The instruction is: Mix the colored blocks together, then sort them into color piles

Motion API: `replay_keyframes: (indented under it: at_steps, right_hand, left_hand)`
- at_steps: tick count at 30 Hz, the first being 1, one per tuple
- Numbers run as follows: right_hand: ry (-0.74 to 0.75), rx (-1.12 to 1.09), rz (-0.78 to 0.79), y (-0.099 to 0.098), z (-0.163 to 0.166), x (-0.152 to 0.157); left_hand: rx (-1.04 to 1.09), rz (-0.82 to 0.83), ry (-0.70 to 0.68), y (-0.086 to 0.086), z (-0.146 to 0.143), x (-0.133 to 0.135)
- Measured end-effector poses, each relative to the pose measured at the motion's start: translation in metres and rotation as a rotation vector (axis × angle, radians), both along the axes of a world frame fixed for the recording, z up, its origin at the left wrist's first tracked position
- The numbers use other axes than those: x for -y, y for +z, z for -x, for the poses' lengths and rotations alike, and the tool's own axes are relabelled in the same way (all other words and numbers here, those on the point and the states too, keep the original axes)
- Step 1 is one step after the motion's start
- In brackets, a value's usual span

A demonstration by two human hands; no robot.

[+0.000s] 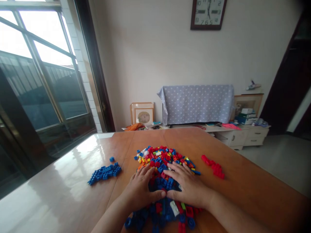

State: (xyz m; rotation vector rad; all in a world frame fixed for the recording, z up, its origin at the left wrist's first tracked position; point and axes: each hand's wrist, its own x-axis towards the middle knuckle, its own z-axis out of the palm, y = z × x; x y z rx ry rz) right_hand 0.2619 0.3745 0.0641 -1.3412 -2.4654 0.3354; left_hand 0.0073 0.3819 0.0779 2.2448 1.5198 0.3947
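Note:
A big heap of mixed toy building bricks (164,183), mostly red and blue with some yellow, orange, white and green, spreads over the table before me. My left hand (141,187) rests against the heap's left side, fingers spread and palm down. From the right side, my right hand (184,183) lies over the bricks with its fingers apart. The two thumbs point at each other, nearly touching above the bricks. A white brick (174,208) shows just below the thumbs. Parts of the heap are hidden under both hands.
Blue bricks (104,173) form a group at the left, with one small blue brick (112,159) behind them. Several red bricks (213,166) lie in a row at the right. Beyond the brown table (243,191) stands a low white cabinet (252,137).

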Motion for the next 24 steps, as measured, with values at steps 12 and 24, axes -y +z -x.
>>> replay_keyframes:
  at_steps: [12, 24]
  right_hand:
    - [-0.151, -0.232, -0.236, -0.025, -0.026, -0.033]
    - [-0.236, -0.560, -0.104, -0.024, -0.034, -0.038]
  left_hand:
    - [0.136, -0.243, -0.053, -0.015, 0.001, -0.017]
    - [0.379, -0.197, -0.156, -0.007, -0.008, -0.013]
